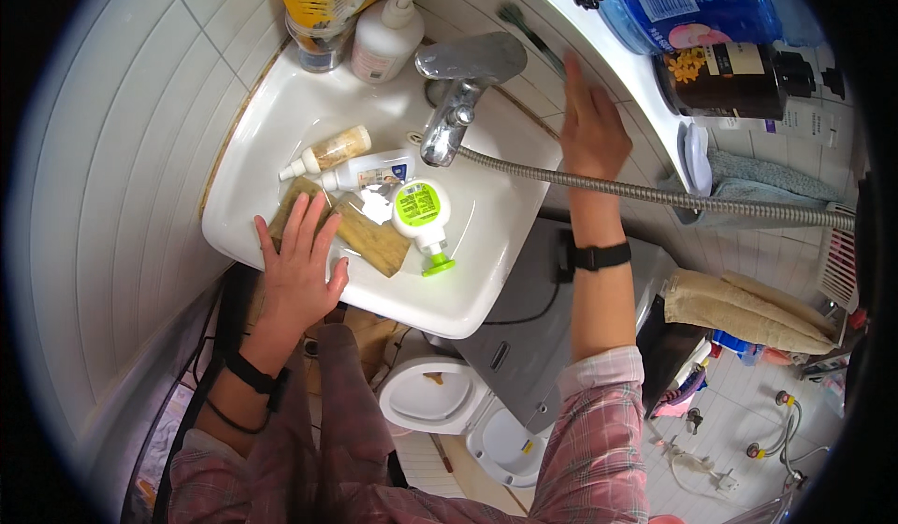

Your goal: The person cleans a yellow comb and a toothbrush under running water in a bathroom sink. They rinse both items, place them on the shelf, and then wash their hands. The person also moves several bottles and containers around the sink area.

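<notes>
My left hand (pixel 298 261) lies with fingers spread over a yellow-brown block (pixel 298 205), perhaps a sponge, at the front left of the white washbasin (pixel 484 243). A second such block (pixel 372 236) rests just right of it. Close by in the basin lie a small bottle with a tan label (pixel 337 148), a white bottle (pixel 379 169) and a white pump bottle with a green label (pixel 419 205). My right hand (pixel 596 131) is raised right of the faucet, holding a dark-green toothbrush (pixel 534 36), its head blurred. The fingers hide the handle's lower end.
A chrome faucet (pixel 473 61) overhangs the basin, and its metal shower hose (pixel 631 191) crosses my right forearm. A white pump bottle (pixel 388 40) and a cup (pixel 316 43) stand on the back rim. A white shelf (pixel 642 96) holds bottles; a toilet (pixel 435 398) is below.
</notes>
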Motion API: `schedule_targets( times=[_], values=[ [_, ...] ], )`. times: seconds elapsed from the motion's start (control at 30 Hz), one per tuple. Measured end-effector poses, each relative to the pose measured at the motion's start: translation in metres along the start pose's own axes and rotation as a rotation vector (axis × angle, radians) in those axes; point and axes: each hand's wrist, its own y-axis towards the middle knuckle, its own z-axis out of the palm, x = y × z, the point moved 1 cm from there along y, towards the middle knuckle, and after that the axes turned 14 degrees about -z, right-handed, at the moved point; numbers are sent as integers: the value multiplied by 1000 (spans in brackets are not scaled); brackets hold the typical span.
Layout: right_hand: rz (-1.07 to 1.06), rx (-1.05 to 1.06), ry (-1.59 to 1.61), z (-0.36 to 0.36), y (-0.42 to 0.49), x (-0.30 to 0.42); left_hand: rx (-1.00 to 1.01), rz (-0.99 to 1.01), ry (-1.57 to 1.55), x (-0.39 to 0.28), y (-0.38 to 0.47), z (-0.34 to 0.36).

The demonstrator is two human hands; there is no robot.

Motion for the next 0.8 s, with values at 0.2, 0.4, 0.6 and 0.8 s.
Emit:
schedule_targets(
  times=[0.2,0.4,0.6,0.8],
  values=[
    [162,425,-151,-63,-70,-19,-24,0,-40,0,1,3],
    [12,61,-17,-13,-15,5,-9,13,33,0,1,2],
    [53,341,-107,-60,-101,-28,-12,22,15,1,0,4],
    [53,327,-27,-63,-119,-34,-4,24,9,1,2,2]
  ],
)
